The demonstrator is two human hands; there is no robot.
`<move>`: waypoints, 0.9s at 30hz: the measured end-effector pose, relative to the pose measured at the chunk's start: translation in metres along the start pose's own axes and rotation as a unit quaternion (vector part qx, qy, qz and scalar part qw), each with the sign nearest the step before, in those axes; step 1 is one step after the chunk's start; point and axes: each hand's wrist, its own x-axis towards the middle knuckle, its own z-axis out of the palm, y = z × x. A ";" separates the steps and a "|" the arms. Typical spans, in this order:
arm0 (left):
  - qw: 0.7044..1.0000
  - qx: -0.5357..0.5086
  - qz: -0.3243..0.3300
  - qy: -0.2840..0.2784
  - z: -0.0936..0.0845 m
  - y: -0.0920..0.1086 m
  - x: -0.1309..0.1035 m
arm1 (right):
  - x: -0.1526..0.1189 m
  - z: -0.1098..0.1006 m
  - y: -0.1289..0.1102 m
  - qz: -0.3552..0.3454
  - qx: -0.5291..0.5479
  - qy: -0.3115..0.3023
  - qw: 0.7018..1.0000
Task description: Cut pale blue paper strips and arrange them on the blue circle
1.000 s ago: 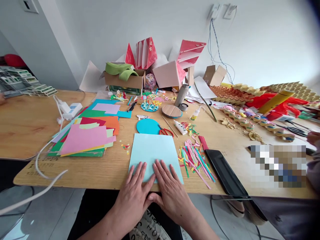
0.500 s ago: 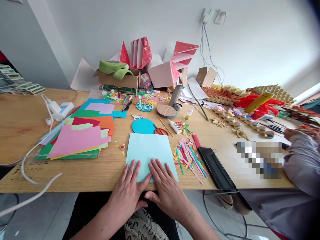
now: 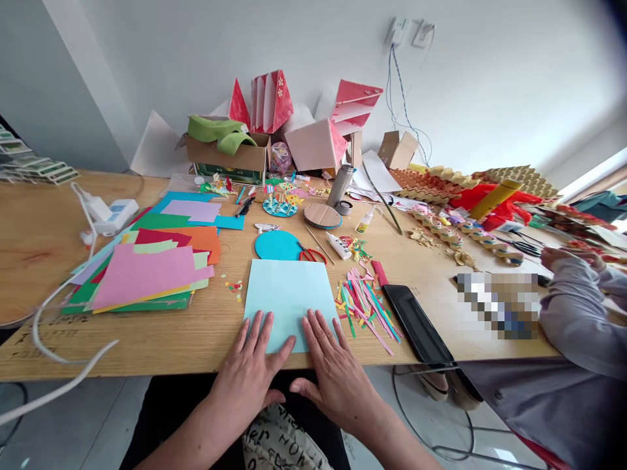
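Both hands lie flat here, left hand (image 3: 247, 365) and right hand (image 3: 333, 360), fingers spread, gripping nothing, pressing the near part of a pale blue sheet (image 3: 292, 287) at the table's (image 3: 166, 343) front edge. Looks like a smoothing or squaring-up step! Blue disc (image 3: 275, 245) and scissors (image 3: 312, 254) sit just beyond. Lifting that paper would call for fingertips under an edge, gently, no creasing.
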 end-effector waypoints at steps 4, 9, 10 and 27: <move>1.000 -0.002 -0.005 -0.003 0.000 0.001 0.000 | -0.003 0.006 0.007 -0.002 -0.018 0.006 1.000; 1.000 -0.008 -0.007 -0.007 0.001 0.001 0.000 | -0.004 0.010 0.011 -0.007 -0.015 0.005 1.000; 1.000 -0.007 -0.007 -0.011 0.000 0.001 0.000 | -0.004 0.010 0.011 -0.009 -0.013 0.007 1.000; 0.998 0.015 0.003 -0.055 -0.005 0.001 0.002 | 0.011 0.002 0.001 -0.053 0.018 -0.008 0.998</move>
